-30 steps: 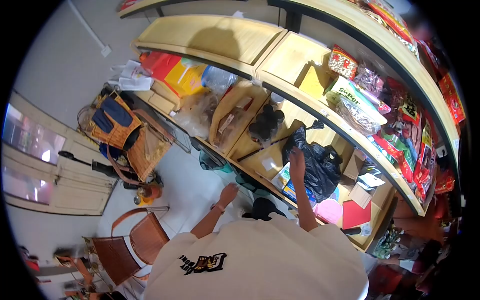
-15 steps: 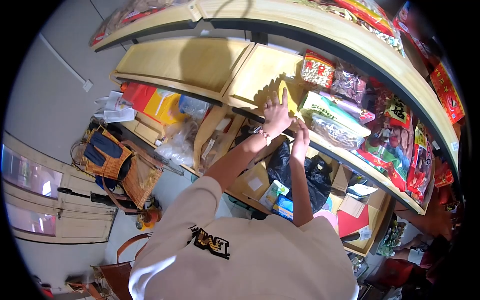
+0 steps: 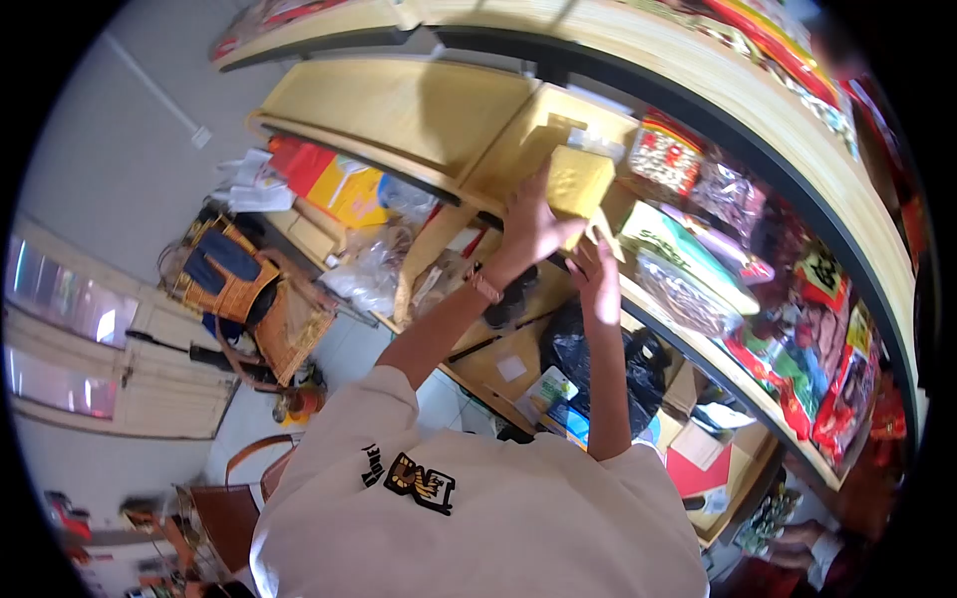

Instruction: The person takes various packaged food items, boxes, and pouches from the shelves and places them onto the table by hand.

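A yellow box (image 3: 580, 181) stands tilted over the shelf's middle compartment, partly lifted from the wood. My left hand (image 3: 531, 231) grips its left side, with the fingers partly hidden behind it and the thumb along the lower front. At the box's lower right corner, my right hand (image 3: 596, 274) holds what looks like a pale yellow flap or edge between thumb and fingers. The exact contact there is blurred. Right of the hands lie a green and white packet (image 3: 678, 244) and a clear bag of dark dried food (image 3: 683, 294).
A red and white bag of nuts (image 3: 665, 151) and several food bags fill the shelf's right side. The upper shelf edge (image 3: 688, 70) overhangs. Below are a black plastic bag (image 3: 568, 349) and a red sheet (image 3: 698, 468). A wicker chair (image 3: 284, 344) stands at left.
The yellow box has come up and tilted into view in my left hand, which lay flat over it before. My right hand has lowered slightly. The whole view has shifted a little.
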A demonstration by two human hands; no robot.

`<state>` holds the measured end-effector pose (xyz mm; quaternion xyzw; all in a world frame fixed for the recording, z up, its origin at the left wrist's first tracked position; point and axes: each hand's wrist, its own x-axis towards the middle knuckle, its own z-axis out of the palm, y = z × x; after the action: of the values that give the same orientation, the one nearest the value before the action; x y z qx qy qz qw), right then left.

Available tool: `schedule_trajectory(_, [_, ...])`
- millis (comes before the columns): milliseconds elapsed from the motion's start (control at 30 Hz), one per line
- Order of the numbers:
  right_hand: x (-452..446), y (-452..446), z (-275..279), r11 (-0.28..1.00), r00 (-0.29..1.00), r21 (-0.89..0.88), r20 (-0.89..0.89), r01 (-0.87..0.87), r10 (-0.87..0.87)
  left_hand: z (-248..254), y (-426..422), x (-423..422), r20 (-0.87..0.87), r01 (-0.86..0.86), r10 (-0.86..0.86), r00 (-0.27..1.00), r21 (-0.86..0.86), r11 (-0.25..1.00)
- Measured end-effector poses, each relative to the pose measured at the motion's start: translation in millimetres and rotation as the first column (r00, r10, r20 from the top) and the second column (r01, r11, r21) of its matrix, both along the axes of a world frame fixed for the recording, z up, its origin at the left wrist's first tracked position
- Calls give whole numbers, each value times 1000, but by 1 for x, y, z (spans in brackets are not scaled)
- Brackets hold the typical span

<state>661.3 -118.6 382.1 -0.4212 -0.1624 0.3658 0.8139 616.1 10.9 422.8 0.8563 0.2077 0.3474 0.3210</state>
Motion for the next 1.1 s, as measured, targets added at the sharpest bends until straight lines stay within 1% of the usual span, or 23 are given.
schedule_trajectory(33, [-11,0,18,999,999,17,-22,-31,32,9,-13,-21,34,-4,7,999,-94,996])
schedule_trajectory(100, [-23,15,18,961,990,236,39,-143,138,23,-39,-60,-47,-138,141,989,66,988])
schedule_trajectory(133, [-36,21,21,962,991,240,0,-130,134,16,-51,-78,-70,-210,220,973,127,969])
schedule_trajectory(167, [-43,24,4,980,989,150,-53,-131,141,10,-64,-97,-90,-287,307,947,186,940])
schedule_trajectory(200, [-59,22,0,975,976,134,-104,-179,194,8,-76,-119,-163,-324,349,923,163,932])
schedule_trajectory(233, [-75,19,-4,964,957,123,-148,-234,251,1,-83,-143,-158,-394,419,894,165,904])
schedule_trajectory(300, [-101,17,-41,890,870,103,-190,-443,455,-18,-91,-194,-77,-365,358,931,-120,923])
schedule_trajectory(333, [-122,12,-40,838,808,97,-225,-538,545,-32,-98,-223,-78,-450,443,893,-119,885])
schedule_trajectory(400, [-166,0,-45,712,672,100,-262,-695,693,-56,-122,-273,114,-283,466,877,-662,694])
schedule_trajectory(433, [-188,-6,-53,614,576,59,-286,-787,766,-54,-141,-290,261,-149,548,795,-791,593])
schedule_trajectory(500, [-229,-18,-51,379,362,-2,-299,-925,883,-65,-178,-328,359,-83,764,535,-879,470])
schedule_trajectory(567, [-266,-33,-66,188,153,60,-369,-980,917,-80,-225,-353,452,-221,834,315,-820,528])
schedule_trajectory(600, [-278,-44,-69,51,30,43,-399,-998,916,-72,-244,-361,420,-203,897,136,-875,440])
schedule_trajectory(633, [-298,-48,-69,-81,-93,46,-416,-996,905,-59,-265,-366,484,-188,874,33,-856,482])
schedule_trajectory(667, [-318,-57,-70,-114,-167,171,-345,-979,924,-64,-277,-377,478,-248,875,-70,-858,449])
schedule_trajectory(700, [-333,-69,-61,-205,-224,93,-328,-974,918,-74,-299,-384,451,-293,873,-184,-873,389])
schedule_trajectory(733, [-344,-99,-50,-405,-398,40,-297,-913,868,-84,-348,-381,358,-358,885,-297,-901,244])
schedule_trajectory(767, [-352,-106,-43,-520,-505,4,-244,-854,828,-78,-365,-378,253,-422,899,-358,-902,86])
schedule_trajectory(800, [-360,-117,-45,-591,-576,15,-244,-806,780,-69,-380,-377,279,-386,857,-432,-917,104])
schedule_trajectory(900, [-394,-157,-50,-655,-649,21,-166,-755,743,-69,-426,-388,443,-372,694,-567,-890,264])
schedule_trajectory(967, [-398,-183,-58,-732,-717,10,-213,-681,664,-79,-455,-380,397,-397,632,-665,-905,150])
schedule_trajectory(1033, [-401,-210,-61,-784,-764,15,-241,-620,599,-74,-481,-374,363,-358,595,-717,-924,132])
schedule_trajectory(1100, [-405,-237,-55,-717,-701,-76,-161,-693,695,-76,-499,-378,338,-322,574,-746,-937,134])
